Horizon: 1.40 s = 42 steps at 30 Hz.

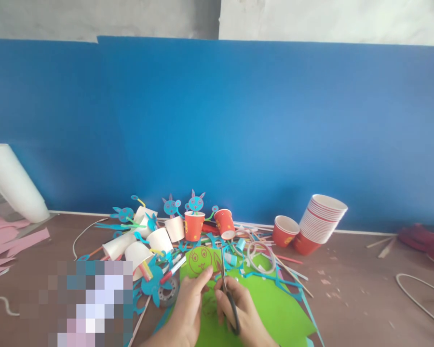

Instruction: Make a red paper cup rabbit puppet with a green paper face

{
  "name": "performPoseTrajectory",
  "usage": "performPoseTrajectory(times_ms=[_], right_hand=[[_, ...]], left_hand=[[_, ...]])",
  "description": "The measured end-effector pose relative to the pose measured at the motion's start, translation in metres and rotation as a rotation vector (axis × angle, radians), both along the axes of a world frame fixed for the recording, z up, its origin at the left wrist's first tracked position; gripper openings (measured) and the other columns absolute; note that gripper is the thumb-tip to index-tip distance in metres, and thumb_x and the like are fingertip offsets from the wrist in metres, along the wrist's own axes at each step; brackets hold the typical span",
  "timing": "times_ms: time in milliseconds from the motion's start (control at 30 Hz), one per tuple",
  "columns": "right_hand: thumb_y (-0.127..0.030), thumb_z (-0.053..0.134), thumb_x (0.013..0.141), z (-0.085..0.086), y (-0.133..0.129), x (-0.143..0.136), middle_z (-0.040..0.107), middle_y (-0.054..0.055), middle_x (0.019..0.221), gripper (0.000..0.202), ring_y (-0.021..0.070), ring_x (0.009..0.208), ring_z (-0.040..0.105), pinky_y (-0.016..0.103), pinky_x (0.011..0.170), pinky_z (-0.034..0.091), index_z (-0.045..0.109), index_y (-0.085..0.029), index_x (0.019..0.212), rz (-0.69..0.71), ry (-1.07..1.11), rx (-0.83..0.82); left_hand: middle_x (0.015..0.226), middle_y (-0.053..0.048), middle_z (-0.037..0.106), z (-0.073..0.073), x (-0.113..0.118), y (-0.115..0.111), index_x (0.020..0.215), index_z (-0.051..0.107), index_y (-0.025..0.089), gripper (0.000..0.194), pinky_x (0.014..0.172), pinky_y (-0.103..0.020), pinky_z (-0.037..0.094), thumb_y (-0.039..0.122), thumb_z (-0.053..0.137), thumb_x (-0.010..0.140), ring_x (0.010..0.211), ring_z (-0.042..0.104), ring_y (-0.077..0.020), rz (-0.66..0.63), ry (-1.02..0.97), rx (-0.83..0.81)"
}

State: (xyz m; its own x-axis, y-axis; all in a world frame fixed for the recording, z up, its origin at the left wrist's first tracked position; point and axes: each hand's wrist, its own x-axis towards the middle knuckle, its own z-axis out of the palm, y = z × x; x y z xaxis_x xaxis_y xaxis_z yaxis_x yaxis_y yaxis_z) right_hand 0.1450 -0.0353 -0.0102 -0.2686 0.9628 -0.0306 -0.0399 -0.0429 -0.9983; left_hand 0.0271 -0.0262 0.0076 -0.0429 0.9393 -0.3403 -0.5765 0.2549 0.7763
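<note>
My left hand (195, 291) pinches a piece of green paper (191, 255) with a round face and an ear shape drawn on it in dark red. Scissors with black handles (233, 313) are in my right hand (238, 301), their blades pointing away from me beside the drawn ear. Under both hands lies a larger green sheet (275, 308). Just left of my left hand are a red marker (169, 272), a roll of tape (168, 291) and blue paper cut-outs (154, 284).
Behind the hands stand paper cups, one a red cup (194, 227) with a blue animal face (196, 203). A tall cup stack (320, 224) leans at the right beside a single red cup (285, 230). Pink paper (10, 243) and a white roll (14, 180) lie left. A blue board (217, 120) rises behind.
</note>
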Motion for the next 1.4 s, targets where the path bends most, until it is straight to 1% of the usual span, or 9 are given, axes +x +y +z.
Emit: performPoseTrajectory(times_ms=[133,267,367,500,667,1033,1233,1300,1400], right_hand=[[-0.062,0.058,0.077,0.000,0.000,0.000,0.044,-0.008,0.049,0.046,0.0050,0.039,0.036,0.016,0.035,0.027,0.049,-0.018,0.076,-0.010,-0.007,-0.024],[-0.064,0.059,0.075,0.000,-0.002,0.000,0.044,-0.008,0.049,0.047,0.0051,0.038,0.036,0.016,0.035,0.027,0.050,-0.018,0.077,-0.017,-0.005,-0.034],[-0.063,0.060,0.075,0.000,-0.002,0.000,0.044,-0.008,0.047,0.047,0.0051,0.037,0.035,0.017,0.035,0.027,0.050,-0.018,0.077,-0.018,-0.008,-0.034],[-0.062,0.060,0.075,-0.002,-0.001,0.002,0.043,-0.008,0.047,0.046,0.0056,0.039,0.036,0.017,0.038,0.029,0.052,-0.017,0.077,-0.018,-0.012,-0.024],[-0.058,0.064,0.074,-0.005,0.002,0.003,0.043,-0.008,0.049,0.043,0.0055,0.039,0.036,0.017,0.039,0.028,0.053,-0.017,0.075,-0.032,-0.018,-0.012],[-0.054,0.066,0.075,-0.009,0.006,0.005,0.041,-0.008,0.049,0.040,0.0050,0.038,0.035,0.018,0.037,0.028,0.054,-0.016,0.075,-0.033,-0.052,0.000],[-0.052,0.066,0.076,-0.011,0.004,0.005,0.042,-0.008,0.049,0.038,0.0048,0.038,0.035,0.017,0.037,0.028,0.055,-0.016,0.076,-0.028,-0.040,0.012],[-0.052,0.067,0.075,-0.011,0.004,0.004,0.042,-0.008,0.050,0.038,0.0048,0.038,0.035,0.017,0.037,0.029,0.054,-0.016,0.076,-0.016,-0.024,0.000],[-0.053,0.068,0.073,-0.011,0.003,0.003,0.044,-0.008,0.052,0.040,0.0051,0.039,0.038,0.016,0.036,0.031,0.053,-0.016,0.075,0.014,0.000,-0.032]], left_hand=[[0.080,-0.006,0.071,0.001,0.000,-0.001,0.088,0.070,0.014,0.036,0.069,-0.030,0.047,0.035,0.079,0.060,0.070,0.063,-0.0191,0.010,-0.003,0.018],[0.064,0.000,0.065,0.002,0.000,-0.001,0.079,0.069,0.015,0.027,0.065,-0.029,0.046,0.034,0.078,0.062,0.057,0.056,-0.0142,-0.018,-0.037,-0.024],[0.059,0.002,0.061,0.002,0.000,0.000,0.072,0.068,0.015,0.023,0.068,-0.029,0.045,0.032,0.079,0.061,0.056,0.055,-0.0135,0.012,-0.020,-0.023],[0.064,-0.001,0.063,0.000,-0.001,0.001,0.073,0.067,0.015,0.025,0.071,-0.030,0.044,0.032,0.080,0.059,0.068,0.060,-0.0178,0.038,-0.001,-0.023],[0.079,-0.005,0.070,-0.002,-0.003,0.003,0.080,0.070,0.014,0.032,0.070,-0.029,0.042,0.034,0.080,0.058,0.079,0.061,-0.0205,0.037,0.039,-0.004],[0.074,-0.004,0.068,-0.005,-0.006,0.007,0.076,0.069,0.013,0.032,0.070,-0.031,0.040,0.034,0.080,0.055,0.073,0.057,-0.0186,0.061,0.082,-0.004],[0.076,-0.003,0.068,-0.002,-0.002,0.004,0.080,0.069,0.015,0.042,0.068,-0.029,0.042,0.039,0.084,0.049,0.074,0.059,-0.0187,0.098,0.038,-0.038],[0.067,-0.001,0.066,0.002,-0.001,0.002,0.074,0.068,0.014,0.040,0.064,-0.028,0.043,0.042,0.084,0.049,0.066,0.058,-0.0168,0.071,0.047,-0.053],[0.056,0.000,0.062,0.007,-0.001,-0.001,0.068,0.068,0.014,0.036,0.056,-0.028,0.045,0.044,0.082,0.053,0.055,0.057,-0.0163,-0.039,0.030,-0.078]])
